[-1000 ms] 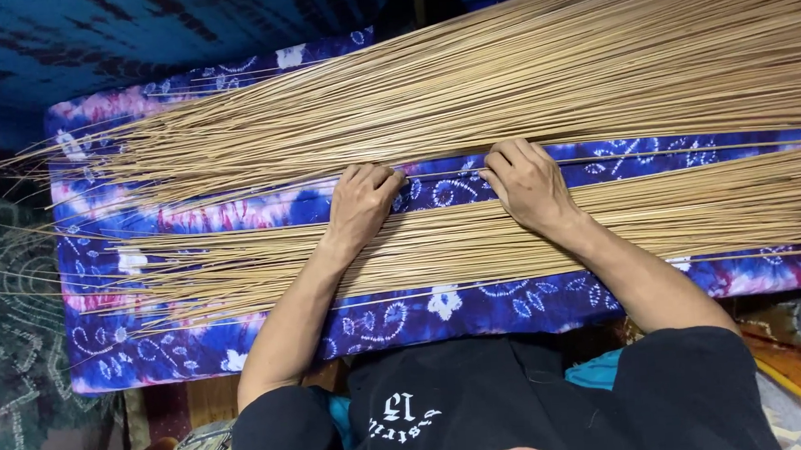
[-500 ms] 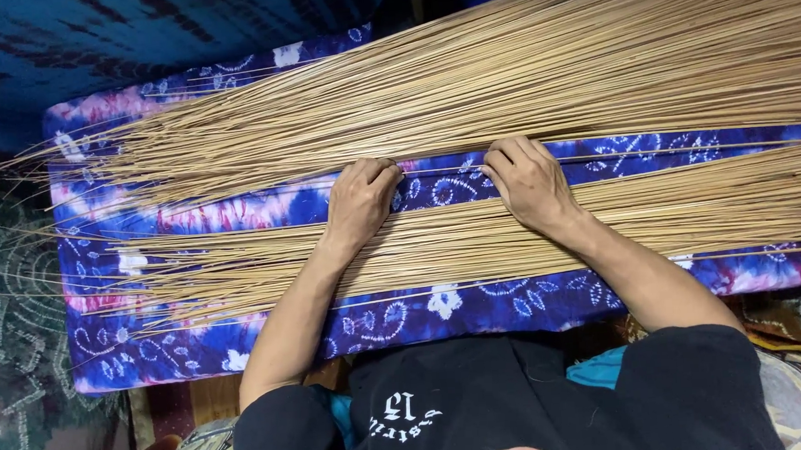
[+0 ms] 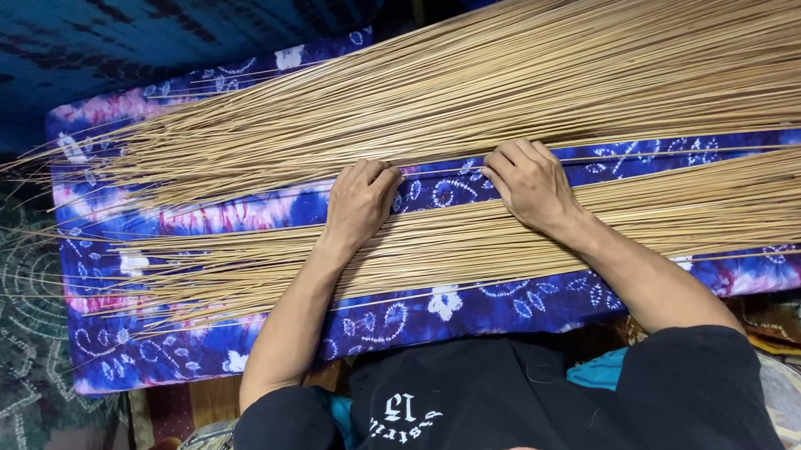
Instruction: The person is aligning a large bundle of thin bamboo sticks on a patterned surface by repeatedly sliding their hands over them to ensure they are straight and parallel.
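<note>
Where both flat, open-gripped hands [image 3: 359,202] [image 3: 529,182] press: thin, pale-tan sticks [image 3: 475,234], long and fanned.

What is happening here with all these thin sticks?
A person in a black shirt works with both bare hands over long, thin, tan sticks spread on a blue and purple tie-dyed cloth pad. The left hand and right hand lie palm down on the nearer, smaller bundle of sticks, fingers reaching to the strip of bare cloth. Beyond that strip lies the larger, fanned pile of sticks.
</note>
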